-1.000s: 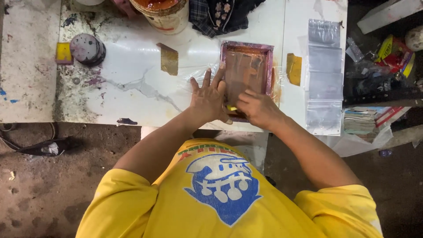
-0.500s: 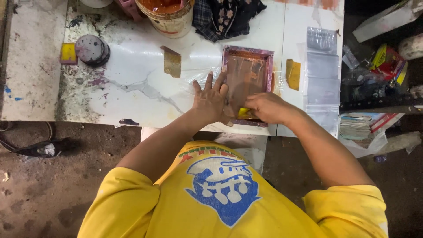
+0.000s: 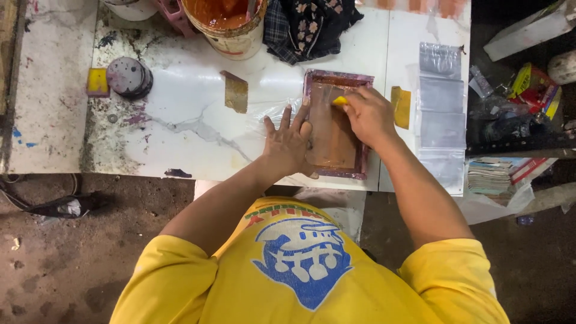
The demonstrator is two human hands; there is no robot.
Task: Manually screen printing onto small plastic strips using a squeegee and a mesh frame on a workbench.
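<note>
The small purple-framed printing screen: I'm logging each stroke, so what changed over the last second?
The right hand slid the small yellow squeegee from the near end of the purple-framed printing screen to its far end, gripping it throughout. The left hand stayed flat against the screen's left edge, and the screen itself kept its place on the white marble-patterned table.
</note>
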